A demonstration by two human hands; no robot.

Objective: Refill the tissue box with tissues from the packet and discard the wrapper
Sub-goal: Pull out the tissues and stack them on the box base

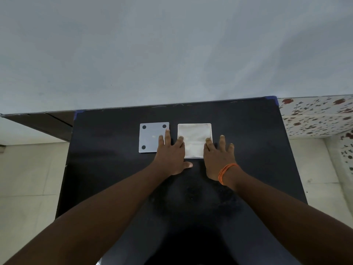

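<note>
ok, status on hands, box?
Left hand open across grey square panel and white square box. Right hand open on box's right edge. No obstruction seen.

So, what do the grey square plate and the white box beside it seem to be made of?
The grey plate looks like rigid plastic, smooth and matte: flat, even colour, faint sheen. Its dark round pads may be rubber feet. The white box has a thin straight rim, so it is probably hard plastic too. Inside lies something soft, white and creased, likely tissue paper.
</note>
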